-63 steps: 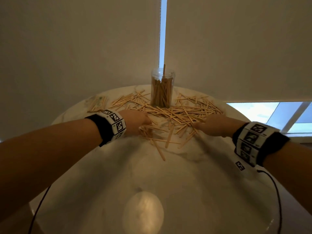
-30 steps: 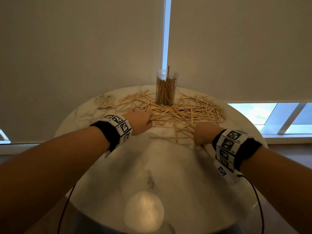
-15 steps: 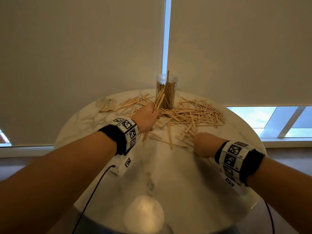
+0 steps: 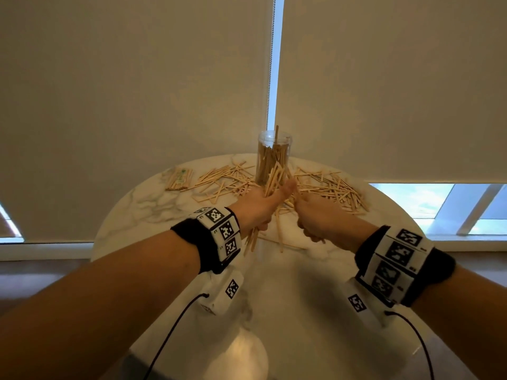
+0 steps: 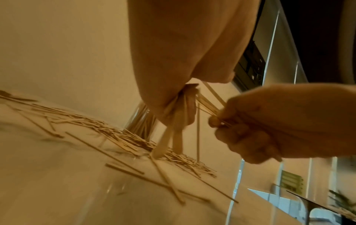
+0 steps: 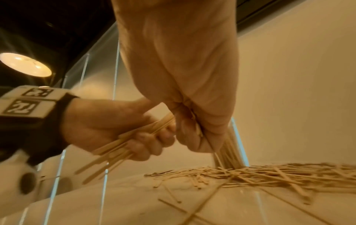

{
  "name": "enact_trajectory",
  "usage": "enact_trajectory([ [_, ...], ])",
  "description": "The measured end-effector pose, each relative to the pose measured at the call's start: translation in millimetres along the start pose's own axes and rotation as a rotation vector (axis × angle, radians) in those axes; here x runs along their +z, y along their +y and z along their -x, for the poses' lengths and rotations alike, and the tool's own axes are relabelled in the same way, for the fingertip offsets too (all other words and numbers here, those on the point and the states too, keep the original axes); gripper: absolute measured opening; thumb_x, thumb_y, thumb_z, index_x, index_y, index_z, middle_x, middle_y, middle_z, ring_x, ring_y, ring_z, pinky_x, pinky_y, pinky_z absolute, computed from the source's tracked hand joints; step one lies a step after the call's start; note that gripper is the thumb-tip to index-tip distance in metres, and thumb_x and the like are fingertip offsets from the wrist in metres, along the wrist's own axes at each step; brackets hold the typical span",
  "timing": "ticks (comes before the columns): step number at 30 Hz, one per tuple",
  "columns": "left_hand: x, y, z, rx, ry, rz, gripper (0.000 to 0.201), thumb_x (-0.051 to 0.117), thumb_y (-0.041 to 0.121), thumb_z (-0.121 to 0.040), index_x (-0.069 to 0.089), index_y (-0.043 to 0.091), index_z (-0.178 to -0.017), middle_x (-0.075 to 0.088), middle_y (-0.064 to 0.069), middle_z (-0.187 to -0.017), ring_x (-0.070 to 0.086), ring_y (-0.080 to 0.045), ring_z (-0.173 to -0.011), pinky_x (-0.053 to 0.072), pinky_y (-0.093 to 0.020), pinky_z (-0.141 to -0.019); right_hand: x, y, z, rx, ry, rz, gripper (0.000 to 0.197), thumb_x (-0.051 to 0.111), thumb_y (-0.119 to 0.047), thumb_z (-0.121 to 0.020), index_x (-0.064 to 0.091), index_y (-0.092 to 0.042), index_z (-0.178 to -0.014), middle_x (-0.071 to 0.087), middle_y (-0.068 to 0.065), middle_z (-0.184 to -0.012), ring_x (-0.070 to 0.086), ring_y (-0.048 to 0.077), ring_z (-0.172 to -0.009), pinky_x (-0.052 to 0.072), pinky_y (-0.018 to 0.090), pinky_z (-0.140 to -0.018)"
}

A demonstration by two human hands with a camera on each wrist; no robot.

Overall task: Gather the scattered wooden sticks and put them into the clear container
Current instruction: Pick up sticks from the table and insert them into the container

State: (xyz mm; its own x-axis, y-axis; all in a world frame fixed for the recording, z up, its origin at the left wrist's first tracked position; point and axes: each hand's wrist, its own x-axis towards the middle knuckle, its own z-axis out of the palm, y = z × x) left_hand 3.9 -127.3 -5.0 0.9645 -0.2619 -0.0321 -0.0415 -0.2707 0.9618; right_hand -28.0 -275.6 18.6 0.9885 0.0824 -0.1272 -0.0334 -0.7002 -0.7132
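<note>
My left hand point(image 4: 259, 205) is lifted off the round marble table point(image 4: 274, 292) and grips a fanned bundle of wooden sticks point(image 4: 273, 179) in its fist. The bundle point(image 6: 123, 146) sticks out above and below the curled fingers. Close to its right, my right hand point(image 4: 311, 213) pinches a few thin sticks point(image 5: 213, 108) against that bundle. Just behind both hands stands the clear container point(image 4: 273, 157), upright, open-topped and packed with sticks. Loose sticks lie scattered to its left point(image 4: 225, 181) and right point(image 4: 330, 189).
A small wrapped pack of sticks point(image 4: 179, 179) lies at the table's far left. Several single sticks point(image 4: 279, 234) lie below the hands. Roller blinds hang right behind the table. A lamp's reflection point(image 4: 242, 352) shines near the front edge.
My left hand has risen from the table with a fistful of sticks. My right hand has moved left and up to meet it in front of the container.
</note>
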Motion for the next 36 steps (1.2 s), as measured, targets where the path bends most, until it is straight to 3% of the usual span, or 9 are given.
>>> enact_trajectory([
  [4,8.8,10.3,0.1,-0.026,0.099,0.116,0.045,0.065,0.056,-0.088,0.062,0.011,-0.086,0.059,-0.012,-0.077,0.056,-0.026,-0.069,0.049,-0.036,-0.065,21.6,-18.2,3.6,-0.235,-0.019,0.068,0.021,0.035,-0.004,-0.101,0.054,-0.007,-0.108,0.043,-0.004,-0.072,0.036,0.003,-0.058,0.030,0.016,-0.053],
  [7,1.3,9.7,-2.9,-0.079,0.223,0.119,0.025,0.053,0.033,-0.100,0.058,0.013,-0.086,0.063,-0.016,-0.092,0.059,-0.027,-0.080,0.052,-0.039,-0.073,28.9,-26.7,1.7,-0.288,-0.041,0.160,0.018,0.042,-0.006,-0.099,0.053,-0.006,-0.114,0.063,0.009,-0.101,0.057,0.012,-0.074,0.050,0.023,-0.065],
  [11,-16.7,0.4,-5.4,-0.101,0.291,0.146,0.037,0.041,0.039,-0.105,0.060,0.007,-0.102,0.059,-0.009,-0.085,0.055,-0.023,-0.073,0.049,-0.040,-0.070,27.4,-29.5,5.7,-0.336,-0.056,0.328,0.034,0.047,-0.013,-0.098,0.055,-0.018,-0.131,0.068,0.004,-0.108,0.063,0.020,-0.093,0.050,0.028,-0.075],
  [13,-24.2,-1.4,-4.5,-0.094,0.331,0.216,0.038,0.040,0.039,-0.106,0.059,0.010,-0.090,0.058,-0.006,-0.077,0.055,-0.022,-0.069,0.053,-0.044,-0.073,21.7,-26.2,3.7,-0.316,-0.036,0.279,0.030,0.055,-0.016,-0.097,0.061,-0.019,-0.126,0.069,0.000,-0.109,0.064,0.016,-0.098,0.051,0.028,-0.083],
  [18,-33.1,-5.4,0.4,-0.029,0.268,0.383,0.024,0.042,0.037,-0.106,0.052,0.016,-0.101,0.050,0.002,-0.064,0.054,-0.016,-0.067,0.054,-0.050,-0.081,6.3,-21.3,-8.1,-0.303,0.226,0.142,0.015,0.061,-0.021,-0.095,0.061,-0.017,-0.109,0.063,-0.004,-0.107,0.065,0.015,-0.095,0.054,0.031,-0.086],
  [21,-23.7,-3.2,10.6,0.010,0.140,0.383,0.019,0.042,0.033,-0.107,0.048,0.019,-0.096,0.045,0.001,-0.069,0.045,-0.011,-0.058,0.055,-0.037,-0.066,2.4,-24.2,-16.8,-0.385,0.251,0.239,0.033,0.056,-0.023,-0.098,0.057,-0.023,-0.131,0.053,-0.008,-0.118,0.055,0.013,-0.108,0.044,0.027,-0.094],
  [26,-14.9,-6.7,8.3,0.071,0.176,0.238,0.036,0.040,0.045,-0.105,0.055,0.015,-0.118,0.062,0.000,-0.092,0.055,-0.012,-0.071,0.044,-0.025,-0.055,17.1,-29.1,-19.8,-0.417,0.214,0.050,0.006,0.069,-0.022,-0.089,0.069,-0.018,-0.092,0.073,-0.005,-0.080,0.071,0.009,-0.075,0.060,0.036,-0.076],
  [30,-14.9,-5.9,10.2,0.088,0.133,0.184,0.039,0.040,0.040,-0.106,0.058,0.009,-0.122,0.053,-0.001,-0.082,0.048,-0.011,-0.066,0.043,-0.024,-0.053,21.7,-30.7,-17.3,-0.409,0.332,0.279,0.009,0.061,-0.027,-0.091,0.058,-0.019,-0.088,0.063,-0.005,-0.081,0.061,0.014,-0.075,0.050,0.029,-0.065],
  [36,-3.2,-6.4,16.5,0.072,0.134,0.227,0.035,0.036,0.038,-0.108,0.055,0.010,-0.098,0.048,0.000,-0.066,0.041,-0.011,-0.057,0.037,-0.025,-0.051,8.8,-43.2,-4.7,-0.425,0.153,0.661,0.032,0.041,-0.027,-0.102,0.069,-0.011,-0.099,0.062,0.003,-0.093,0.056,0.018,-0.087,0.053,0.036,-0.081],
])
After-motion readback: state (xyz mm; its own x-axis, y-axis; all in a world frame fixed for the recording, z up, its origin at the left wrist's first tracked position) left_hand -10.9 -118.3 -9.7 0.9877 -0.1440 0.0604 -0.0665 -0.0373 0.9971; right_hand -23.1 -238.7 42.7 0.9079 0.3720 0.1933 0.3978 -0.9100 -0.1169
